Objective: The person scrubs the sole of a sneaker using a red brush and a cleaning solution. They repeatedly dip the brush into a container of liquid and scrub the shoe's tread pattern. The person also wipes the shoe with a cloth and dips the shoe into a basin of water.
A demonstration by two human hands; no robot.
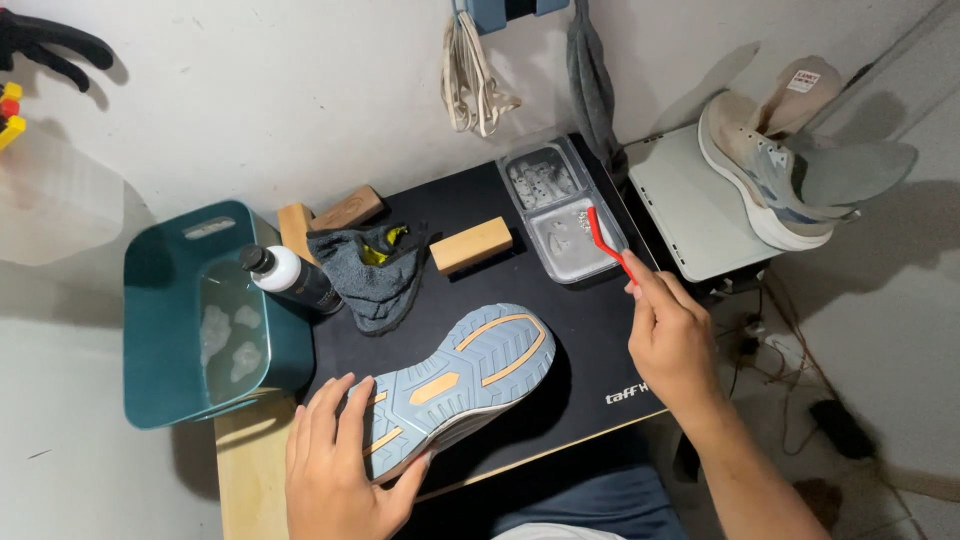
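Observation:
A sneaker (pixel 465 380) lies sole up on the black mat (pixel 590 340); its tread is grey-blue with orange patches. My left hand (pixel 335 465) rests flat on its heel end and holds it down. My right hand (pixel 672 335) pinches the handle of a thin red brush (pixel 603 240). The brush head dips into the near compartment of a clear plastic tray (pixel 560 208) that holds foamy water.
A teal tub (pixel 165 320) of sudsy water stands at the left, with a black-and-white bottle (pixel 290 277) beside it. A grey cloth (pixel 375 268) and wooden brushes (pixel 470 245) lie behind the shoe. A second sneaker (pixel 765 165) sits on a white device at the right.

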